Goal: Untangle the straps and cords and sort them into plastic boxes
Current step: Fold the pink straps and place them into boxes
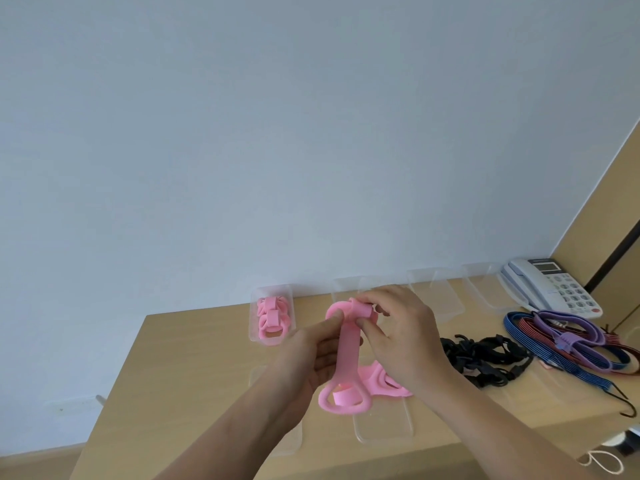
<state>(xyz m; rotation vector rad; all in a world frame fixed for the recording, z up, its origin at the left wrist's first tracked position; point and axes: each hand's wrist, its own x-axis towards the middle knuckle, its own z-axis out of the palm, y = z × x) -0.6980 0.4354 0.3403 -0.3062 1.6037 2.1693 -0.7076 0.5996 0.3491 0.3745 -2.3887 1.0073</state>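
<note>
While a pale blue wall [277,133] backs the wooden bench [194,358], a pink strap [347,355] with looped ends is held above its middle, each hand's grip clamped on it: left hand [311,351] pinching from 9 o'clock, right hand [405,337] from 3. Black cords [485,355] lie toward 3 o'clock, the bench's left edge well apart at 9.

Pink strap [347,355] held upright above table; more pink straps in clear box [272,311].
</note>
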